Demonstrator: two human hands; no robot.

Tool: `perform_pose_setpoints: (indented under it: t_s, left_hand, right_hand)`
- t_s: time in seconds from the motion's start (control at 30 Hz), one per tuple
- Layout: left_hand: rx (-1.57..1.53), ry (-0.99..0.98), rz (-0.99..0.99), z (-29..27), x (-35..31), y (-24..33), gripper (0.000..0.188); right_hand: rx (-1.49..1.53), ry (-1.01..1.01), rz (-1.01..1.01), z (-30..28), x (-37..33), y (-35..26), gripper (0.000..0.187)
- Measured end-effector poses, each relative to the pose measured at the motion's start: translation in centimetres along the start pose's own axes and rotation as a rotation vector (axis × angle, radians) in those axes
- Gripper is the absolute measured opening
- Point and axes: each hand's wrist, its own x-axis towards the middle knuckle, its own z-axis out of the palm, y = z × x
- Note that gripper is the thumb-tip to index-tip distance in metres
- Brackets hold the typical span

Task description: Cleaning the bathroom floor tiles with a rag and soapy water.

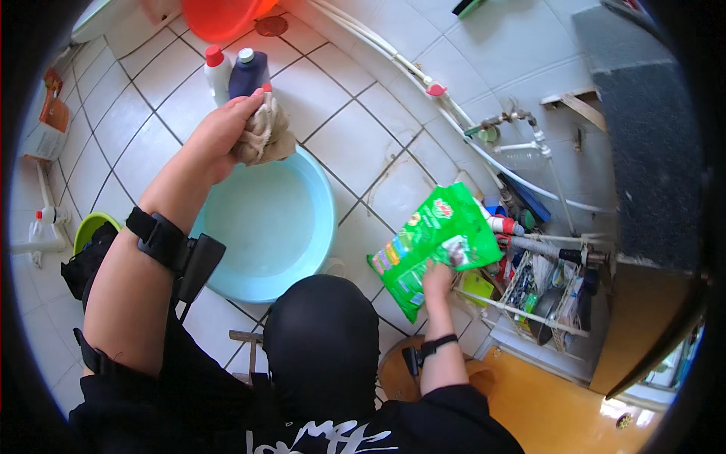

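My left hand (pixel 221 136) is closed on a crumpled beige cloth (pixel 266 138), held up over the far edge of a light blue basin (pixel 328 219). Pale, cloudy liquid appears to fill the basin, which stands on the tiled floor in front of my knees. To its right, my right hand (pixel 436 283) grips the lower edge of a green plastic packet (pixel 431 240) with printed pictures. The packet is tilted, and my fingers are partly hidden behind it. Just beyond my left hand stand a white bottle with a red cap (pixel 217 73) and a dark purple bottle (pixel 251 73) with a white cap.
A wire rack (pixel 556 327) crammed with small items sits at the right, beneath a dark countertop (pixel 652 151). Pipes and a tap (pixel 488 133) run along the wall. An orange-red basin (pixel 215 21) lies at the far side, near a floor drain (pixel 271 26). A lime-green tub (pixel 94 225) is at left.
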Motion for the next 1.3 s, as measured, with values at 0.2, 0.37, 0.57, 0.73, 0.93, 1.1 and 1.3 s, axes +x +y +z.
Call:
perform_pose_setpoints:
  t_s: [0.2,0.37,0.57,0.73,0.93,1.1,1.3]
  left_hand:
    - [-0.05,-0.069,0.01,0.5,-0.9,0.3,0.035]
    - [-0.117,0.011,-0.049,0.0,-1.1,0.2,0.034]
    - [-0.031,-0.019,-0.01,0.4,-1.0,0.5,0.037]
    - [-0.014,-0.038,0.007,1.0,-1.3,0.8,0.038]
    - [-0.029,-0.05,0.0,0.6,-1.2,0.3,0.038]
    - [-0.052,-0.045,-0.024,0.5,-0.9,0.2,0.038]
    - [-0.103,-0.149,-0.063,0.4,0.1,-1.3,0.036]
  right_hand:
    - [-0.02,-0.012,0.019,-1.0,0.4,-0.6,0.044]
    - [-0.083,0.011,0.078,-1.0,0.9,1.1,0.041]
    - [-0.158,-0.128,0.126,-0.6,2.9,1.5,0.037]
    - [0.022,0.039,0.127,-1.7,0.2,2.5,0.039]
    - [0.282,0.22,0.117,0.6,-4.5,3.1,0.035]
    - [0.546,0.157,0.143,6.5,-13.4,5.9,0.04]
    - [1.104,-0.226,0.54,12.2,-13.9,14.7,0.05]
